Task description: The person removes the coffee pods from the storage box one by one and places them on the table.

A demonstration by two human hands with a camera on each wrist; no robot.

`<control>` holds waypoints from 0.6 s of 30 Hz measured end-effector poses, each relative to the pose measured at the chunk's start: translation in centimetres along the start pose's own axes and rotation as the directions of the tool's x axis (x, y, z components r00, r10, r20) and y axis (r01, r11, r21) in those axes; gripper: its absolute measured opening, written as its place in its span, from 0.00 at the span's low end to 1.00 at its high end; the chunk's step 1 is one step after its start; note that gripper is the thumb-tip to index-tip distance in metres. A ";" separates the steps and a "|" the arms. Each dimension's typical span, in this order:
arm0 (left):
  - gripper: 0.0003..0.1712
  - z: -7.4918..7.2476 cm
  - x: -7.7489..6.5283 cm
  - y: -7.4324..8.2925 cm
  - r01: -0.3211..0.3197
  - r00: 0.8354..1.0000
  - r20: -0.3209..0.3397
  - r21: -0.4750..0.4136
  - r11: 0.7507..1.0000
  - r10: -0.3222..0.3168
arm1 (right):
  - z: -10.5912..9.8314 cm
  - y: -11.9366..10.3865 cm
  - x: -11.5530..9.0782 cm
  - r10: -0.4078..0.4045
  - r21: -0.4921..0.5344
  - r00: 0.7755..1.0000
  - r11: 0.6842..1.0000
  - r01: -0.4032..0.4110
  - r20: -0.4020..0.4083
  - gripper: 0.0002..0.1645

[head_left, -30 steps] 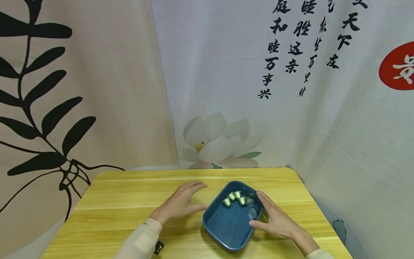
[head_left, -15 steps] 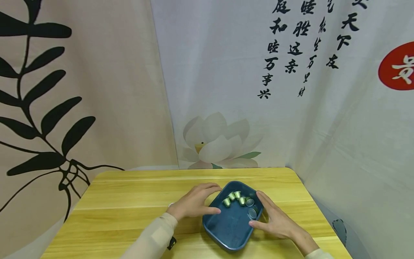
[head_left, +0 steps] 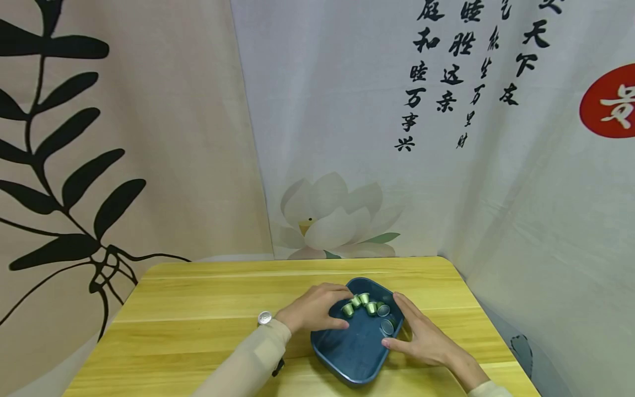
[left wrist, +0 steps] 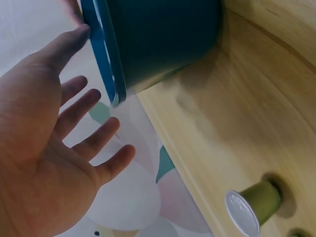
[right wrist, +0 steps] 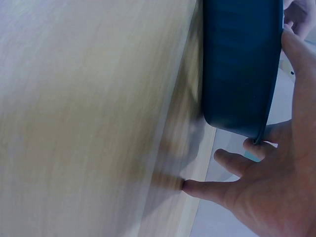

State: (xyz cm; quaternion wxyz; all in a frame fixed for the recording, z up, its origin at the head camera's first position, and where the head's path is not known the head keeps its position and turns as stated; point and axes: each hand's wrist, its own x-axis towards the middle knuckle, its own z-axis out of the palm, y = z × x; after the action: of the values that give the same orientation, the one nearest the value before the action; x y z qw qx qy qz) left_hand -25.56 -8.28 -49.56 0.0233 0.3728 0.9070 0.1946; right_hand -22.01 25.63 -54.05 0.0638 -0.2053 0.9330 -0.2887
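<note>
1. A dark-blue, round-cornered tray (head_left: pixel 349 358) sat obliquely on the tabletop (head_left: pixel 198 309).
2. Small green capsules (head_left: pixel 371 309) clustered toward its far end, two showing silver lids (head_left: pixel 387 327).
3. Another silver-lidded green capsule (left wrist: pixel 264 200) stood outside it.

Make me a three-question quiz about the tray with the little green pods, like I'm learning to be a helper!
1. What colour is the tray?
2. True or false: the right hand touches the tray's rim.
3. Where do the pods lie in the tray, seen in the head view?
A) In the half nearest the person
B) In the half farthest from the person
C) Spread evenly all over

Key: 1. Blue; 2. True; 3. B
</note>
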 end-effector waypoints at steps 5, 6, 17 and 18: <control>0.36 0.4 0.9 0.6 0.017 0.998 0.066 0.068 0.998 -0.022 | 0.0 0.1 0.1 0.011 0.005 1.000 1.000 -0.011 0.010 0.71; 0.36 0.5 1.1 0.6 0.021 0.997 0.076 0.076 0.997 -0.027 | 0.0 0.1 0.1 0.012 0.004 1.000 1.000 -0.012 0.010 0.71; 0.34 1.4 2.5 0.4 0.072 0.987 0.129 0.167 0.983 -0.094 | 0.0 0.2 0.1 0.005 -0.002 1.000 1.000 -0.005 -0.004 0.72; 0.34 1.5 2.6 0.4 0.075 0.986 0.133 0.173 0.982 -0.099 | 0.0 0.2 0.1 0.004 -0.002 1.000 1.000 -0.004 -0.006 0.72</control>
State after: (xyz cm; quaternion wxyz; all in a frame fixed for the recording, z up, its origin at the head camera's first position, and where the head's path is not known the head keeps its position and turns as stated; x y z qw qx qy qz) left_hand -26.90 -5.77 -50.52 0.0644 0.3461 0.9317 0.0897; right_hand -22.13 25.74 -54.18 0.0613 -0.2027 0.9338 -0.2883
